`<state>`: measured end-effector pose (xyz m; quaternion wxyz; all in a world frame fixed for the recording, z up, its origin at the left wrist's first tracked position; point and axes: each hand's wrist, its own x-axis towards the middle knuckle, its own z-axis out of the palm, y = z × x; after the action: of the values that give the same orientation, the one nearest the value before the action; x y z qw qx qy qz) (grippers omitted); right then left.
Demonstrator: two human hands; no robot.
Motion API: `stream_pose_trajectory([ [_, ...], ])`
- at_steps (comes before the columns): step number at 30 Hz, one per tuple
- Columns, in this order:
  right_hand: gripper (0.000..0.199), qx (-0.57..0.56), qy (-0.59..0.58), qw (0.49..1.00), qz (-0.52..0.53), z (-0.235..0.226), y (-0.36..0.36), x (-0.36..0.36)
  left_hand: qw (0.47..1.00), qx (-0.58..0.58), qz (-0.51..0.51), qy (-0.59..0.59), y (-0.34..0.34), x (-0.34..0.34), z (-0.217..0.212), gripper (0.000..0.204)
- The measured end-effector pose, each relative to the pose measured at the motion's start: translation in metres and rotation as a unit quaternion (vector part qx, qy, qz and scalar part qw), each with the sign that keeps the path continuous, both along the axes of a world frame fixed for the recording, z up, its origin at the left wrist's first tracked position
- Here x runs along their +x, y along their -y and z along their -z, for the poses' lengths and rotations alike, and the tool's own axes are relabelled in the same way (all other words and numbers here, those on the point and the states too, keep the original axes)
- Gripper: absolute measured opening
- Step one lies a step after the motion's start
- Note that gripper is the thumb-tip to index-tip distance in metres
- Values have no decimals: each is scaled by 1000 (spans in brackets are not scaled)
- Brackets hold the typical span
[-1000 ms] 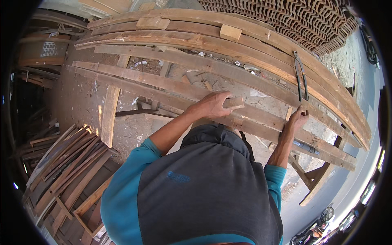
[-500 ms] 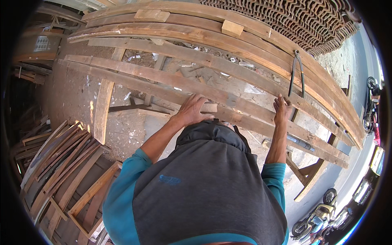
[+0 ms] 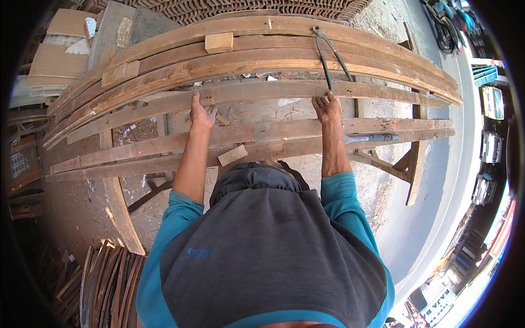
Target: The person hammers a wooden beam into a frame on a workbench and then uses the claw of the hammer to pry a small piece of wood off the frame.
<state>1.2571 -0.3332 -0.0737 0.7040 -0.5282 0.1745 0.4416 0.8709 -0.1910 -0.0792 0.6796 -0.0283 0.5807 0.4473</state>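
Observation:
A long grey-brown wooden plank runs across in front of me. My left hand is at its near edge, the thumb on the upper face and the other fingers low at the edge, partly hidden. Further right, my right hand has its fingers curled round the same edge. Just beyond it, pincers with dark handles lie across the planks, one handle ending near my fingertips. Closer to me are two more planks, with a small wood block on the nearest one.
Beyond, several thick beams lie side by side, carrying two wood blocks. A grey cylindrical tool rests on the near planks at right. Wooden trestle legs stand below. Stacked roof tiles and a road are further off.
My left hand has left the nearest plank beside the small block and reached the farther plank. My right hand remains at that plank's edge. The view has turned.

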Motion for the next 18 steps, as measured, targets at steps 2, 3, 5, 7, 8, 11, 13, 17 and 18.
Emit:
stream_pose_trajectory([
  [2,47,5,3,1000,29,17,17,15,1000,-3,15,1,-16,9,28,76],
  [3,38,4,1,999,36,22,25,24,999,21,33,13,-15,10,33,69],
  [5,43,3,18,999,50,-3,25,13,998,50,39,22,-4,1,26,63],
  [7,53,31,43,997,61,-16,37,3,998,15,-31,48,7,-5,-4,57],
  [8,53,27,40,996,69,-23,36,-1,999,11,-23,45,7,-6,-3,57],
  [11,68,-73,125,986,85,-36,13,-7,993,87,-22,72,6,-15,13,79],
  [13,70,-67,82,990,94,-30,5,3,998,48,-3,51,0,-5,4,85],
  [17,78,30,45,994,92,-14,2,10,997,56,-18,48,9,8,3,78],
  [18,79,92,33,989,109,-15,0,9,997,62,-17,49,5,4,12,78],
])
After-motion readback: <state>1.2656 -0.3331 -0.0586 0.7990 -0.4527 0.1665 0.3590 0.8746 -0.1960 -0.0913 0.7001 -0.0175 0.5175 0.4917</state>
